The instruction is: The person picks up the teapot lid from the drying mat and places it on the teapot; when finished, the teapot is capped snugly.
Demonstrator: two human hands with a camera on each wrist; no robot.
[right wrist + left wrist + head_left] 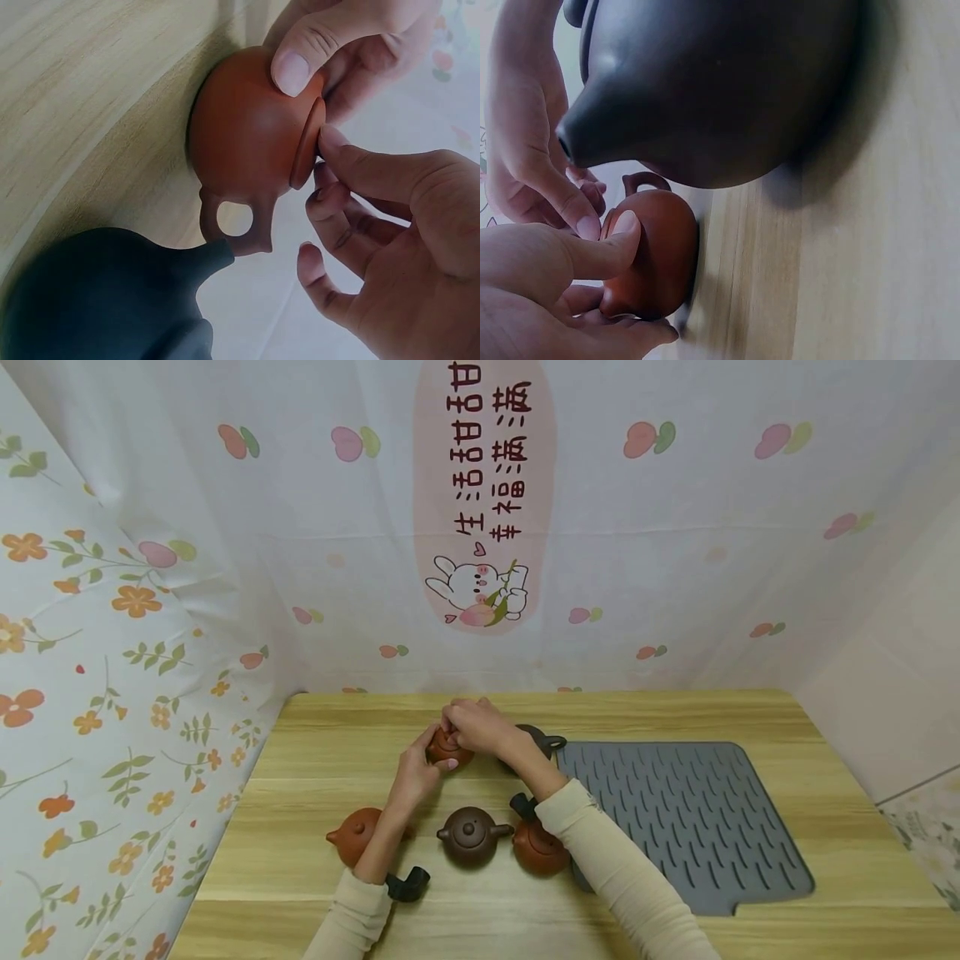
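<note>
At the back of the table stands a small orange-red clay teapot (452, 755). My left hand (415, 777) holds its body, thumb on the side and fingers near the spout. The right hand (405, 217) pinches the top of the lid (306, 146) between thumb and fingertips; the knob is hidden by them. The lid lies at the pot's opening, and the looped handle (266, 225) is clear of both hands. Beside the right wrist is a black teapot (90, 292), partly covered by that arm in the head view.
Nearer the front stand a brown teapot (468, 843), an orange teapot (356, 837) under the left forearm, and a reddish teapot (537, 853) by the right sleeve. A grey ridged mat (682, 818) covers the table's right side. A patterned cloth (637, 568) hangs behind.
</note>
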